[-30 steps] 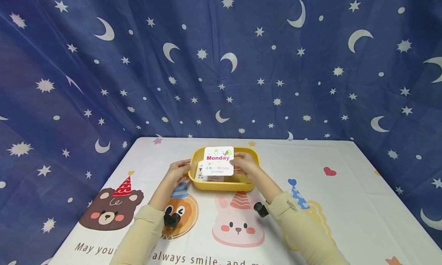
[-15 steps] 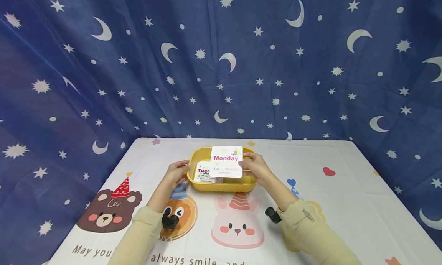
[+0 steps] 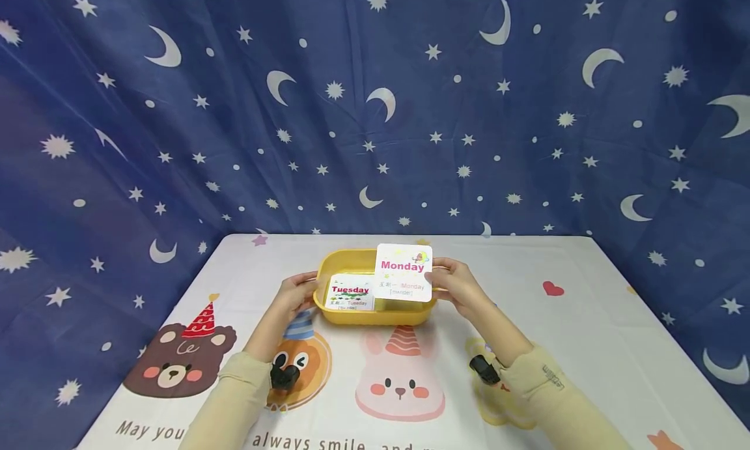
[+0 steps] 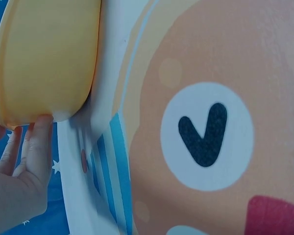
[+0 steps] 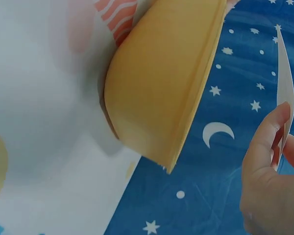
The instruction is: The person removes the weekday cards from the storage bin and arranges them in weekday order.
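My right hand (image 3: 459, 284) pinches a white word card (image 3: 403, 272) printed "Monday" by its right edge. In the right wrist view the card (image 5: 285, 78) shows edge-on between thumb and fingers, above the yellow bin's rim. A second card (image 3: 349, 292), printed "Tuesday", lies inside the shallow yellow plastic bin (image 3: 372, 318), toward its left end. My left hand (image 3: 295, 294) holds the bin by its left end. Seen from the left wrist, the fingers (image 4: 39, 147) press the outside of the bin wall (image 4: 49, 58), with the thumb at the rim.
Under the bin spreads a white tablecloth (image 3: 586, 346) with cartoon animals and lettering. Behind it hangs a dark blue curtain (image 3: 375, 144) with moons and stars. A black wrist strap piece shows by each sleeve (image 3: 545, 385).
My right hand has moved the Monday card to the right, uncovering the Tuesday card in the bin. My left hand stays at the bin's left end.
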{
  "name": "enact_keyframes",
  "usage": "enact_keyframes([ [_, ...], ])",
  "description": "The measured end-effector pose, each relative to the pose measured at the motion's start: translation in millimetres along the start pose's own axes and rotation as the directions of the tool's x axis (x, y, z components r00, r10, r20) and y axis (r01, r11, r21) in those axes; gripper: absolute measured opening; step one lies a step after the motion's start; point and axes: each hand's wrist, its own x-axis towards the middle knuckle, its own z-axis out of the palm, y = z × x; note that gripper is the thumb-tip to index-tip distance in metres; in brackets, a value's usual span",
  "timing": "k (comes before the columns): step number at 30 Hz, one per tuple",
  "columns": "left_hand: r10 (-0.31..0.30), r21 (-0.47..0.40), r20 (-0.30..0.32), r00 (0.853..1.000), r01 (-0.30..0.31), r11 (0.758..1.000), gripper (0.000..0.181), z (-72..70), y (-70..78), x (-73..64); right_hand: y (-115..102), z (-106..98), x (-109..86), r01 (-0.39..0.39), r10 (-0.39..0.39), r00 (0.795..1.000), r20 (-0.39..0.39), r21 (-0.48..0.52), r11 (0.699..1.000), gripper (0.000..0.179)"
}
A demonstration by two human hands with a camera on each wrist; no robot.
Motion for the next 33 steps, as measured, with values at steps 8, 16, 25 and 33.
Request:
enact_keyframes([
  [8,0.017,0.006,0.020,1.000,-0.017,1.000,0.042,-1.4,-1.6,-1.8,0,-21,-11.4,0.019,-0.019,1.000,0.000,-0.012,1.000,0.044],
  [16,0.005,0.007,0.016,1.000,-0.005,1.000,0.043,-3.3,-0.3,-0.1,4,-49,-15.0,-0.014,0.015,0.999,-0.035,0.033,0.999,0.047],
  [25,0.003,0.012,0.009,1.000,-0.003,1.000,0.043,-2.6,0.5,-0.6,17,-72,-19.5,-0.057,0.064,0.997,-0.041,0.149,0.987,0.049],
  [33,-0.007,0.018,0.006,1.000,0.007,1.000,0.042,-2.8,-1.5,-0.4,28,-89,-16.9,-0.112,0.120,0.992,-0.038,0.171,0.979,0.058],
])
